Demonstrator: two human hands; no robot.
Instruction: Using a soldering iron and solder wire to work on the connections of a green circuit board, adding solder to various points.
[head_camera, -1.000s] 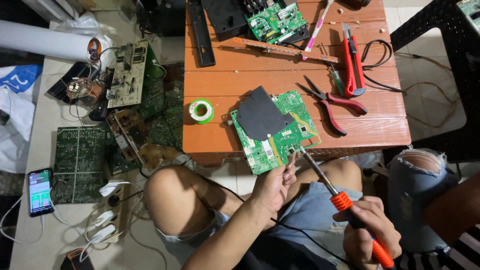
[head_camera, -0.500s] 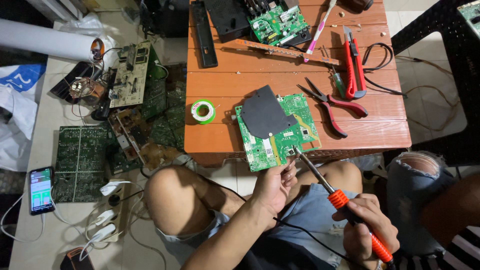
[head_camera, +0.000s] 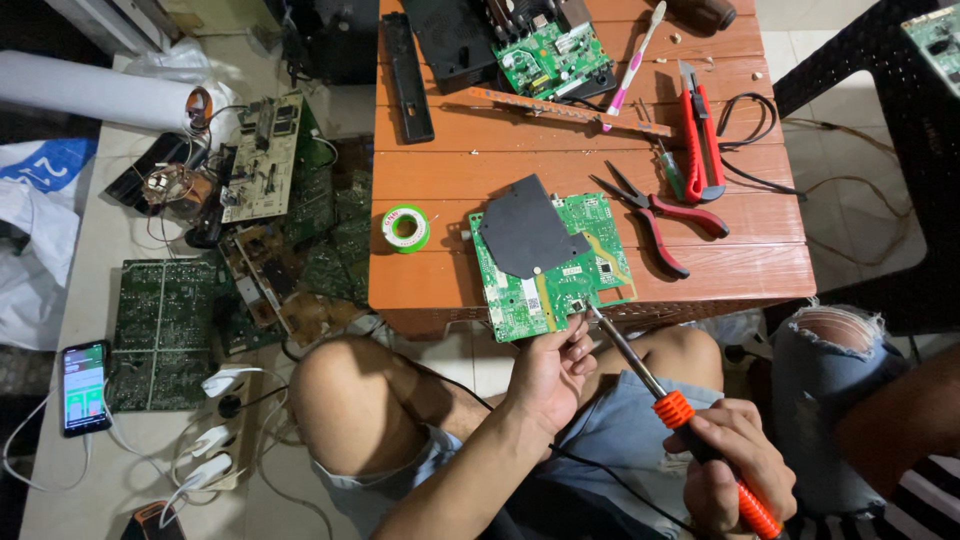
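Note:
A green circuit board (head_camera: 585, 265) with a dark grey plate on it lies at the near edge of the orange-brown table (head_camera: 440, 285). My left hand (head_camera: 550, 375) reaches up to the board's near edge, fingers pinched as if holding thin solder wire; the wire is too fine to see. My right hand (head_camera: 735, 470) grips the orange handle of a soldering iron (head_camera: 660, 395). Its metal tip touches the board's near edge beside my left fingertips.
On the table lie red-handled pliers (head_camera: 660, 220), a red cutter (head_camera: 700, 140), a green solder spool (head_camera: 405, 228), a pink toothbrush (head_camera: 635, 65), another green board (head_camera: 555, 55) and a black remote (head_camera: 408, 78). Several boards (head_camera: 260, 240), a phone (head_camera: 85, 385) and a power strip (head_camera: 225, 430) cover the floor. Another person's knee (head_camera: 835, 370) is at right.
The view shifts slightly. Both hands and the iron stay at the board's near edge.

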